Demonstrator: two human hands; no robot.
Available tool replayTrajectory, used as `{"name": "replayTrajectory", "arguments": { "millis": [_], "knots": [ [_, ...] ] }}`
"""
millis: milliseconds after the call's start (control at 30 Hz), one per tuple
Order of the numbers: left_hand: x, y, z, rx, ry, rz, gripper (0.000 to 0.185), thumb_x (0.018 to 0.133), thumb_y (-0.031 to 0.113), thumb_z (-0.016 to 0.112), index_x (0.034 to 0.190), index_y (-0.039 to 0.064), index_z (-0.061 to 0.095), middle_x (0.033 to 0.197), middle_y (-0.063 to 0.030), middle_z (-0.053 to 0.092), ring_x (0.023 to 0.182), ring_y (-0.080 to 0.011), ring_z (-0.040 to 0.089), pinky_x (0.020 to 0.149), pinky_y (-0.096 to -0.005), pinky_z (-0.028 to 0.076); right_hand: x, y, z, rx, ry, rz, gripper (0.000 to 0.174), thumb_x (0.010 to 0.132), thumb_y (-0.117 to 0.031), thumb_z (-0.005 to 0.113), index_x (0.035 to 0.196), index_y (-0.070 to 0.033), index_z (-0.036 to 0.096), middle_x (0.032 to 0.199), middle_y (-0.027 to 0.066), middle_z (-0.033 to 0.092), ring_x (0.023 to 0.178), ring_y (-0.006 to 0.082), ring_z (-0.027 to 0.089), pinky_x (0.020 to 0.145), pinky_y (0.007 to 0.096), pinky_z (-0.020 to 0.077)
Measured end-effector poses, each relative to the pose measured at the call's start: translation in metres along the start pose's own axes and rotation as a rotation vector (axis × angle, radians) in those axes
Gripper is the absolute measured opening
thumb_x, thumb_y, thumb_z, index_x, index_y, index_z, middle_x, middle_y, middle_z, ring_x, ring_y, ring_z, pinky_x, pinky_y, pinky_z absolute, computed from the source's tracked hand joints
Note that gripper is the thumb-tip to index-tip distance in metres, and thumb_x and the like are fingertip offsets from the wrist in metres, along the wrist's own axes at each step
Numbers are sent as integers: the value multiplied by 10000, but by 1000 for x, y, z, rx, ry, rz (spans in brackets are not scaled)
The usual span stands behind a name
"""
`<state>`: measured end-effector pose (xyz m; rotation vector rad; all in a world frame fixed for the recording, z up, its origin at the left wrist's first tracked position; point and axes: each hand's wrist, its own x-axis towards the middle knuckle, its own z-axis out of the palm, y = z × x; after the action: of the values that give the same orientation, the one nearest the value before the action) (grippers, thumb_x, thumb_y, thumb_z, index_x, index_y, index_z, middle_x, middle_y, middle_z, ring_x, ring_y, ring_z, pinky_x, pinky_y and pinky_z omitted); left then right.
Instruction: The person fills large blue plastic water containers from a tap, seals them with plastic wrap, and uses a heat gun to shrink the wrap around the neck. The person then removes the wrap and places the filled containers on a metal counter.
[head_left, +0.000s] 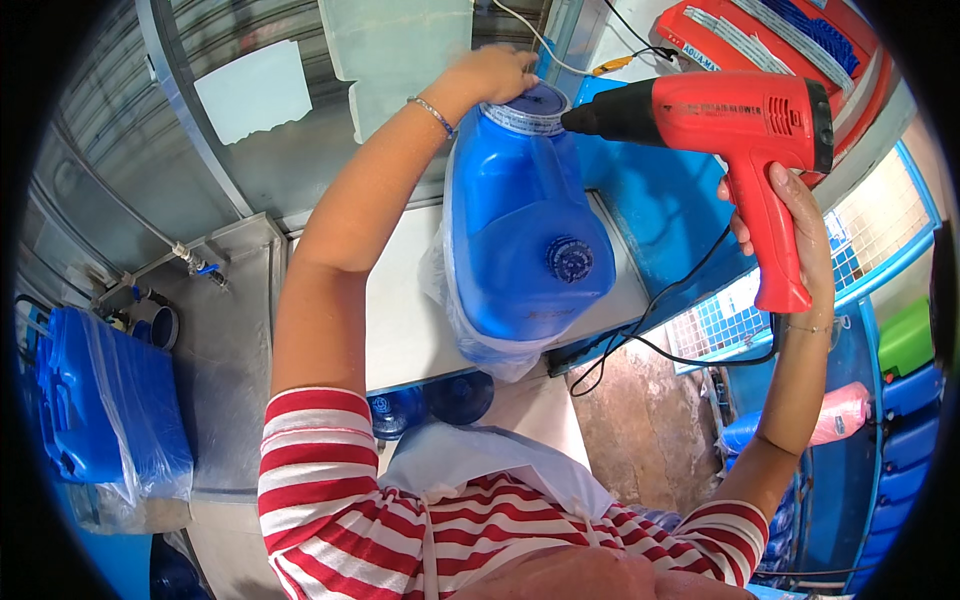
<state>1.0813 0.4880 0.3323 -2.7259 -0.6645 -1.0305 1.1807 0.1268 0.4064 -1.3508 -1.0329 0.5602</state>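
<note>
My right hand (795, 217) grips the handle of a red heat gun (739, 124). The gun's black nozzle points left, close beside the wide capped mouth of a blue plastic water container (517, 232). A printed band (525, 121) runs around the rim of the container's lid (538, 97). My left hand (501, 73) is at the lid's far left side, its fingers blurred and partly spread; whether they touch the lid I cannot tell. A clear plastic bag (487, 352) surrounds the container's lower part. A smaller round cap (570, 259) sits on the container's near end.
The container stands on a white counter (405, 300). A steel sink (225, 360) lies left, with a bagged blue container (112, 397) at its outer side. The heat gun's black cord (675, 289) loops at the right. Large blue bottles (457, 394) stand below the counter.
</note>
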Motion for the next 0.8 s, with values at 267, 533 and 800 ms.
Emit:
{"name": "replayTrajectory", "arguments": {
  "millis": [267, 533, 800],
  "knots": [
    [-3, 1, -38, 1, -133, -344, 384, 915, 311, 456, 916, 34, 722, 941, -234, 692, 892, -414, 667, 820, -492, 531, 1, 5, -3, 0, 38, 20, 519, 955, -379, 573, 1174, 87, 514, 863, 210, 655, 482, 147, 601, 386, 212, 509],
    [-97, 14, -73, -540, 318, -311, 299, 929, 260, 504, 970, 48, 710, 660, -138, 644, 630, -223, 649, 598, -361, 490, -2, 29, -19, 46, -12, 38, 537, 956, -430, 558, 1172, 59, 508, 864, 193, 649, 491, 149, 601, 407, 217, 503],
    [-282, 68, -21, -610, 489, 254, 219, 747, 21, 578, 937, 65, 679, 834, -58, 638, 741, -235, 601, 683, -348, 485, 21, 230, -64, -317, 150, 218, 265, 898, -241, 676, 1062, -38, 628, 867, 66, 671, 687, 151, 634, 610, 295, 515]
  ]
}}
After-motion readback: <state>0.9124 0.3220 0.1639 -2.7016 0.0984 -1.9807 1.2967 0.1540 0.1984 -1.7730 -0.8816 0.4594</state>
